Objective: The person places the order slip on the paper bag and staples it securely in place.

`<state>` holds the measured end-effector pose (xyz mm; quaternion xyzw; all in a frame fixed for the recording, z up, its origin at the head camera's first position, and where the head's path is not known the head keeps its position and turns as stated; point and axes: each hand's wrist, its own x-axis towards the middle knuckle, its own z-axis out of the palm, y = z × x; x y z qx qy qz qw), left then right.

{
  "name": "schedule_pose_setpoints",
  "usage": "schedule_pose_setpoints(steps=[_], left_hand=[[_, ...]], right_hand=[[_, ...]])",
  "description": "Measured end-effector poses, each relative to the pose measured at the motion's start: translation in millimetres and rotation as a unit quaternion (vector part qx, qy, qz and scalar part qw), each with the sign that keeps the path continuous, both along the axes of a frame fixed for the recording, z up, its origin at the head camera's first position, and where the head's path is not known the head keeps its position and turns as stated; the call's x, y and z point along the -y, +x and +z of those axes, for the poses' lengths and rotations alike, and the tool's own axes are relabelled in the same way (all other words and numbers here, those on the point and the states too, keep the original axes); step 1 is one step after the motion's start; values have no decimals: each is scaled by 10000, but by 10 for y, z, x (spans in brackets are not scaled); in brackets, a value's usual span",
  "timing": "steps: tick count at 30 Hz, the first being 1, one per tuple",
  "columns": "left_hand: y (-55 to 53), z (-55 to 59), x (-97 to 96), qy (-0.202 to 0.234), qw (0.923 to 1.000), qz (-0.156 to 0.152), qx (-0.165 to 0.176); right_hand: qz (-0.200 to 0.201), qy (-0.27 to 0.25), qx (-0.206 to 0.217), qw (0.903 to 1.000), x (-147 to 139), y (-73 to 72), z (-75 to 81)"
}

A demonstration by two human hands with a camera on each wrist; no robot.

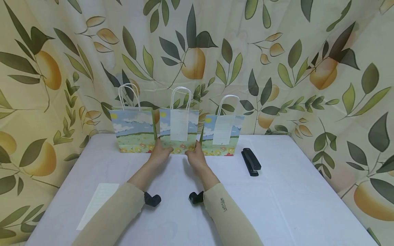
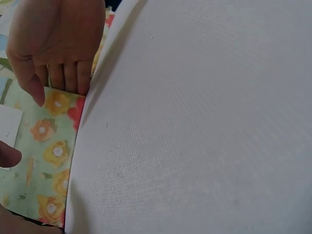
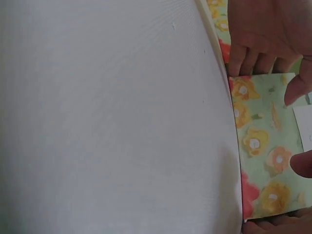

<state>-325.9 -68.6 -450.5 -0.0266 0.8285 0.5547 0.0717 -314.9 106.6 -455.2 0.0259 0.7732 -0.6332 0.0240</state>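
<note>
Three paper gift bags with a sky-and-flower print and white handles stand in a row. My left hand (image 1: 158,153) and right hand (image 1: 196,157) grip the middle bag (image 1: 164,126) low on its two sides, thumbs over the front and fingers along the side panels. A white slip of paper (image 1: 179,124) hangs on that bag's front. In the left wrist view, the right hand (image 2: 58,39) shows at the bag's far side, and the left thumb (image 2: 9,155) over its printed front. The right wrist view shows the left hand (image 3: 265,29) from the opposite side.
The left bag (image 1: 133,131) shows no slip; the right bag (image 1: 209,133) has a white slip (image 1: 223,130) on its front. A black stapler (image 1: 251,162) lies to the right. Another paper sheet (image 1: 100,201) lies by the left forearm. A leaf-patterned curtain (image 1: 234,44) hangs behind.
</note>
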Motion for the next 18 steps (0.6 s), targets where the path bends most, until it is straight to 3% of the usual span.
schedule_pose_setpoints(steps=[9,18], left_hand=[[130,2,69,-352,9993,-79,49],[383,31,230,-497,9963,-671,-225]], right_hand=[[61,586,74,9982,-37,145,24],[206,859,140,9960,-64,430,154]])
